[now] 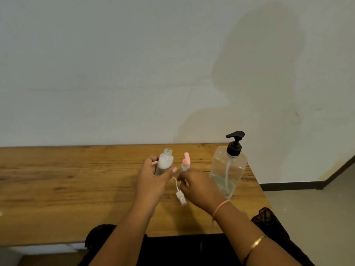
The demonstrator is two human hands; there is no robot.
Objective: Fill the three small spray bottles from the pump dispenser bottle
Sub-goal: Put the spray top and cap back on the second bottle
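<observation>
Head view, entry.

Recorder: State of the hands?

Observer: Left hand (pixel 151 181) grips a small open bottle (pixel 164 163), thumb across the front and fingers behind. The neck is uncapped and tips slightly away; the contents look white. Right hand (pixel 199 187) sits just beside the left, fingers curled. The two hands are close but apart.

Recorder: What does the right hand hold?

Observer: Cannot tell. A white spray head (pixel 180 197) with a thin dip tube hangs between the hands, at the right fingertips. A second small bottle (pixel 184 166) with its pink flip cap open rises just beyond those fingers. Contact is hidden for both.

Recorder: Pump dispenser bottle?

Observer: Pump dispenser bottle (pixel 228 169) stands upright on the surface (pixel 67 179), to the right of the right hand and near it. It is clear with a black pump and is untouched.
</observation>
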